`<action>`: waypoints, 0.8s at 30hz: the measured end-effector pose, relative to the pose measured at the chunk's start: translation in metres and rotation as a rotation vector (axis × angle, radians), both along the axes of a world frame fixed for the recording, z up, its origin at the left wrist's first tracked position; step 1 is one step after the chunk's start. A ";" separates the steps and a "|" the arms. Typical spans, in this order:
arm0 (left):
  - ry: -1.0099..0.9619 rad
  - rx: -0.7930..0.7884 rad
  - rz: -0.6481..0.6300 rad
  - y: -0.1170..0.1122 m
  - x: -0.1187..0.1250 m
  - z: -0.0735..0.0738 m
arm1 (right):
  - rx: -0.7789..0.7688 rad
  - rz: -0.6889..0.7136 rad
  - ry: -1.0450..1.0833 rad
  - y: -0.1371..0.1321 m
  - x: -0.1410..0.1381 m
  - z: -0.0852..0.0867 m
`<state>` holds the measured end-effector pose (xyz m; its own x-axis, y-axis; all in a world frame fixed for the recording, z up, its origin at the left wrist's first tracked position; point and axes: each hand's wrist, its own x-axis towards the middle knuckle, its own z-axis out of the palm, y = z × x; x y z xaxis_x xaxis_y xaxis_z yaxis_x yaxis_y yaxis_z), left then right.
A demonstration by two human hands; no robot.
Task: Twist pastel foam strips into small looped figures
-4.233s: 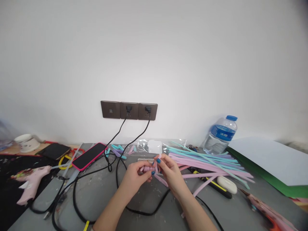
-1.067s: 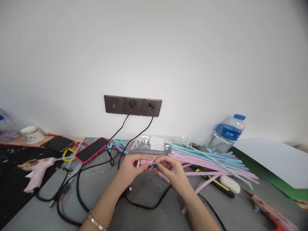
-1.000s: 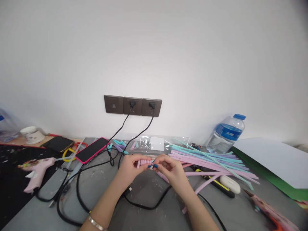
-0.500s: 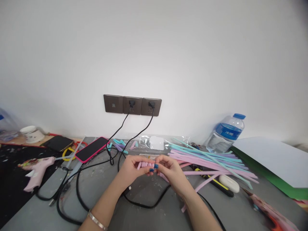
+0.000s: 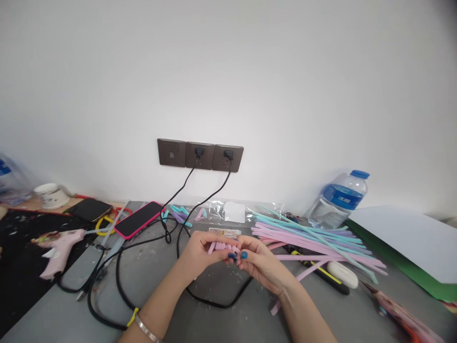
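Note:
Over the middle of the grey table (image 5: pixel 150 300), my left hand (image 5: pixel 202 251) and my right hand (image 5: pixel 262 263) meet. Both are closed on a pink pipe cleaner (image 5: pixel 223 247) wound into a short coil, which lies between the fingertips. Its loose tail (image 5: pixel 285 293) trails down to the right of my right wrist. A pile of pink, purple and teal pipe cleaners (image 5: pixel 314 240) lies just right of my hands.
Black cables (image 5: pixel 117 281) loop left of my hands from the wall sockets (image 5: pixel 200 155). A pink-cased phone (image 5: pixel 139 219), a dark phone (image 5: pixel 89 209) and a pink glue gun (image 5: pixel 59 245) lie left. A water bottle (image 5: pixel 337 200), white case (image 5: pixel 342 275), yellow-black cutter (image 5: pixel 321 276) and white and green sheets (image 5: pixel 407 243) sit right.
My hands have stayed together on the pink coil, turning it a little. My right fingers now curl lower under it. The view has shifted slightly.

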<state>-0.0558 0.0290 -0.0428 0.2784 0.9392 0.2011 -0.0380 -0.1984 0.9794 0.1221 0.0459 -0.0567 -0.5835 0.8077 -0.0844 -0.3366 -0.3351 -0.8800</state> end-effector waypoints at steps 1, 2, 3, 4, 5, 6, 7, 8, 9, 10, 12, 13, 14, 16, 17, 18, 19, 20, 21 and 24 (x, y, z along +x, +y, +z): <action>0.039 0.039 0.024 0.001 -0.001 0.000 | 0.002 -0.007 -0.005 0.000 0.000 0.000; 0.090 0.089 0.049 0.001 -0.003 0.000 | 0.008 -0.006 -0.018 0.001 0.000 0.001; 0.147 0.141 0.067 0.002 -0.005 0.000 | 0.017 0.003 -0.034 0.001 0.000 0.001; 0.206 0.191 0.078 0.003 -0.006 0.000 | 0.026 0.021 -0.054 0.002 0.000 0.001; 0.261 0.238 0.081 0.004 -0.008 0.000 | 0.034 0.043 -0.075 0.002 0.000 0.000; 0.310 0.280 0.077 0.004 -0.009 0.000 | 0.038 0.066 -0.097 0.003 0.000 0.000; 0.350 0.317 0.070 0.004 -0.010 0.000 | 0.040 0.082 -0.117 0.003 0.000 -0.001; 0.379 0.348 0.063 0.005 -0.011 0.000 | 0.039 0.091 -0.134 0.003 0.000 -0.002; 0.400 0.370 0.058 0.005 -0.011 0.000 | 0.039 0.097 -0.146 0.003 0.001 -0.003; 0.411 0.385 0.053 0.005 -0.011 -0.001 | 0.040 0.102 -0.155 0.003 0.002 -0.004; 0.416 0.383 0.041 0.005 -0.011 -0.002 | 0.048 0.114 -0.165 0.003 0.002 -0.005; 0.421 0.377 0.034 0.005 -0.012 -0.002 | 0.052 0.120 -0.171 0.003 0.002 -0.005; 0.431 0.371 0.026 0.005 -0.012 -0.003 | 0.053 0.125 -0.179 0.003 0.002 -0.004; 0.455 0.356 0.011 0.005 -0.014 -0.003 | 0.043 0.120 -0.195 0.002 0.001 -0.004; 0.462 0.352 0.004 0.005 -0.014 -0.003 | 0.029 0.112 -0.199 0.002 0.000 -0.005; 0.463 0.349 -0.002 0.004 -0.015 -0.002 | 0.011 0.105 -0.195 0.002 0.000 -0.005; 0.456 0.342 -0.009 0.004 -0.015 -0.002 | -0.010 0.100 -0.187 0.003 -0.001 -0.005; 0.442 0.332 -0.013 0.003 -0.015 -0.001 | -0.030 0.099 -0.172 0.003 -0.002 -0.006; 0.424 0.318 -0.017 0.003 -0.014 0.000 | -0.046 0.099 -0.153 0.003 -0.002 -0.006; 0.372 0.263 -0.002 0.003 -0.012 0.000 | -0.074 0.091 -0.091 0.003 -0.004 -0.005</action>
<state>-0.0675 0.0315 -0.0427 0.3787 0.8688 0.3191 0.3058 -0.4429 0.8428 0.1183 0.0490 -0.0619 -0.6415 0.7412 -0.1979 -0.2215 -0.4260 -0.8772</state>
